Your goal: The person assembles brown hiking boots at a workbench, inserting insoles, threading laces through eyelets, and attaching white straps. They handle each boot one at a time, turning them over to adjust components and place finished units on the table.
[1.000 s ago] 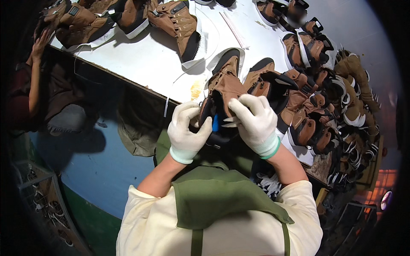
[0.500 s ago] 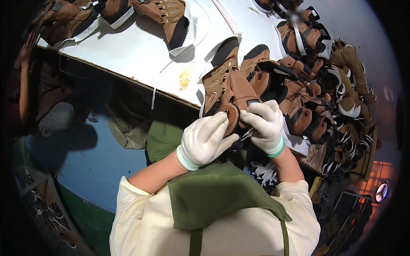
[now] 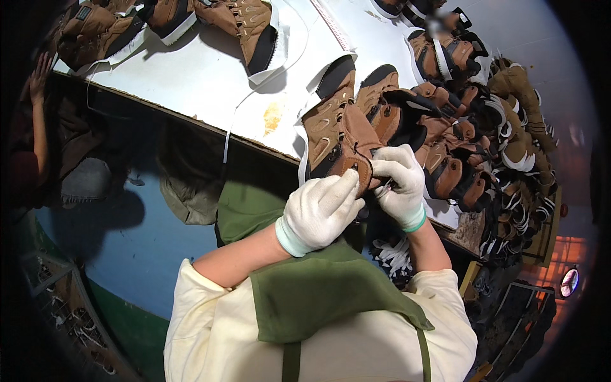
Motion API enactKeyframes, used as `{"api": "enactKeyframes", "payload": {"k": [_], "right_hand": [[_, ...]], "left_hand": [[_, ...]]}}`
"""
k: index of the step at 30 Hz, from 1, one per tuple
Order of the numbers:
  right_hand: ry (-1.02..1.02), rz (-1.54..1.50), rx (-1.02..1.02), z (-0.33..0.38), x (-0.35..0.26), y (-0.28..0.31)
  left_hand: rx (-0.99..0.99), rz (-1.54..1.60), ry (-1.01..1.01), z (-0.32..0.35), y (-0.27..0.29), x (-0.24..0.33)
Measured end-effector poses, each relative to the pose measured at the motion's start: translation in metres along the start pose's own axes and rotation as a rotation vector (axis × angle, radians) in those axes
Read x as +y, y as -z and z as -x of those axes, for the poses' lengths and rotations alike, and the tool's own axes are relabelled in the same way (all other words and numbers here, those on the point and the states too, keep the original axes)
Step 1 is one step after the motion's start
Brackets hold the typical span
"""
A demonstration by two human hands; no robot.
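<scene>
A brown shoe upper (image 3: 328, 124) with black trim and a white sole edge lies at the front edge of the white table (image 3: 210, 102), its brown leather tab turned towards me. My left hand (image 3: 321, 210), in a white knit glove, pinches this tab beside a small dark fitting. On the tab's other side is my right hand (image 3: 401, 181), gloved too, with its fingers bent together. A small thin thing shows between those fingers, too small to name. A dark cord curves over the tab towards the right hand.
More brown shoes (image 3: 439, 127) crowd the table to the right, with a pile of others (image 3: 522, 140) beyond. Several shoes (image 3: 251, 35) stand at the far left. A thin white strip hangs over the table edge. Another person's hand (image 3: 39, 76) is at the left edge.
My left hand has shifted slightly right and onto the tab. The right hand's fingers have drawn closer together, and the dark cord now shows arched over the tab.
</scene>
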State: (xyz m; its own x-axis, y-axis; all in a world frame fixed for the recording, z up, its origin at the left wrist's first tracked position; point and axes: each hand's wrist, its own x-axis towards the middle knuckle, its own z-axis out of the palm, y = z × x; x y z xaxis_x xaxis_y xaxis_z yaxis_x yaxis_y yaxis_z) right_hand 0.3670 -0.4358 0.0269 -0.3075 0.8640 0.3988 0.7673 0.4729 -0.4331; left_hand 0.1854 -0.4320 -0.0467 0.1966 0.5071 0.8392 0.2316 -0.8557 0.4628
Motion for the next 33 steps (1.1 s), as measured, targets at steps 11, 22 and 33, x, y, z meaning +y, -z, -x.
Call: {"api": "enactKeyframes", "payload": {"k": [11, 22, 33], "right_hand": [[-0.607, -0.595, -0.228, -0.024, 0.001, 0.036], [-0.314, 0.147, -0.385, -0.058, -0.015, 0.001], [-0.517, -0.124, -0.361, -0.054, -0.011, 0.009]], "left_hand": [[-0.029, 0.009, -0.055, -0.002, 0.001, 0.006], [-0.107, -0.009, -0.043, -0.005, 0.0, 0.008], [-0.033, 0.288, 0.726, 0.023, 0.013, -0.015]]}}
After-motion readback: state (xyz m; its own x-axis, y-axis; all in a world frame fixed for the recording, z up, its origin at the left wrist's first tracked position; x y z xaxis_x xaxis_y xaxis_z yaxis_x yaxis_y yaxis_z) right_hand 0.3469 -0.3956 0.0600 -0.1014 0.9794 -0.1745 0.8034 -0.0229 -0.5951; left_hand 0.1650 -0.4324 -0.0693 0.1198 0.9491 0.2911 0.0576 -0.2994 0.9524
